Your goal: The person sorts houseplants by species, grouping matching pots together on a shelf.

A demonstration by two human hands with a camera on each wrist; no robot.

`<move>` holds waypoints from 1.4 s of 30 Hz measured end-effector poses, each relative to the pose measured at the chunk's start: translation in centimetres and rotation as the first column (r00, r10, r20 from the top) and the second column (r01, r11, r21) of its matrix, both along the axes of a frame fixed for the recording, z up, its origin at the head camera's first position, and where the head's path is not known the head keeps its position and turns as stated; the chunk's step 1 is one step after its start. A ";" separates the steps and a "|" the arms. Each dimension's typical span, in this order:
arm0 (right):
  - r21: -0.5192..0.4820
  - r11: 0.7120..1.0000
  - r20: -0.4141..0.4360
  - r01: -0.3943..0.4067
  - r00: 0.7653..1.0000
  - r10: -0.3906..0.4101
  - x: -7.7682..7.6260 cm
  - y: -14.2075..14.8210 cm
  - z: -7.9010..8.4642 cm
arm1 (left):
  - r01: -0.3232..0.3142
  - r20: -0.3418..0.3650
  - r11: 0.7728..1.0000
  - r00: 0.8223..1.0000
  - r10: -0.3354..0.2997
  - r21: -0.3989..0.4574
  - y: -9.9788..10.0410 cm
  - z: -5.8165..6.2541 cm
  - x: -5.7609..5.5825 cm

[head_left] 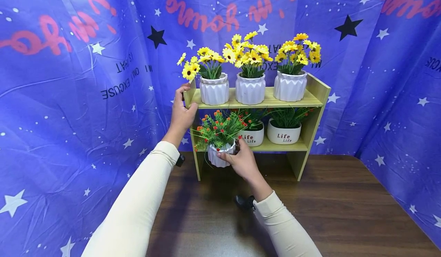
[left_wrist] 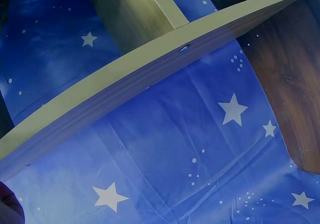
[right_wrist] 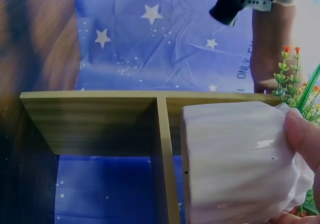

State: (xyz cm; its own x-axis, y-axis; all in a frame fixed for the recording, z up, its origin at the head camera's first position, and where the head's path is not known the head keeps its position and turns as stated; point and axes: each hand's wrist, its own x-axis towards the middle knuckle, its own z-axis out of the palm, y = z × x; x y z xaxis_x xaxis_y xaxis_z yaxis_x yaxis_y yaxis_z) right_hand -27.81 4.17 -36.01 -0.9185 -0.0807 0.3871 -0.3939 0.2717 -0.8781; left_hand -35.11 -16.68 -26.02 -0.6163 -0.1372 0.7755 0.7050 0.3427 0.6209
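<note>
My right hand [head_left: 245,162] holds a white ribbed pot with an orange-and-red flowering plant [head_left: 220,130], thumb on its near side and fingers round its right. The pot [right_wrist: 240,159] fills much of the right wrist view, in front of the lower shelf's left end. At the upper left, my left hand [head_left: 182,115] grips the side panel of a light wooden two-tier shelf [head_left: 258,106]. Only a bit of that hand [left_wrist: 10,206] enters the left wrist view, at the corner, beside the panel [left_wrist: 125,66].
Three white pots with yellow flowers [head_left: 250,88] line the upper tier. On the lower tier stand two white "Life" planters [head_left: 284,134] with green plants. The shelf stands on a dark wooden table [head_left: 337,207], with a blue star-patterned cloth [head_left: 389,108] behind and around it.
</note>
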 end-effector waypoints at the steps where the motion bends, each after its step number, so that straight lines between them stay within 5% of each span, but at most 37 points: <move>1: -0.001 1.000 0.009 -0.002 1.000 0.002 -0.3 -0.1 0.0 | -0.007 0.005 1.000 1.000 0.007 -0.003 0.0 0.0 0.0; 11: 0.055 0.998 -0.004 -0.003 1.000 0.003 -2.3 -1.3 0.7 | -0.006 0.026 1.000 1.000 0.007 -0.009 -0.4 0.2 0.0; 24: 0.052 0.998 0.139 -0.019 0.990 0.011 -4.6 -2.8 2.0 | 0.010 0.049 1.000 0.999 -0.011 0.023 -0.6 -0.1 0.2; 42: -0.153 0.983 0.285 -0.103 0.948 0.143 -6.8 -3.5 3.0 | 0.035 0.045 0.999 0.998 -0.035 -0.001 -0.3 0.0 0.1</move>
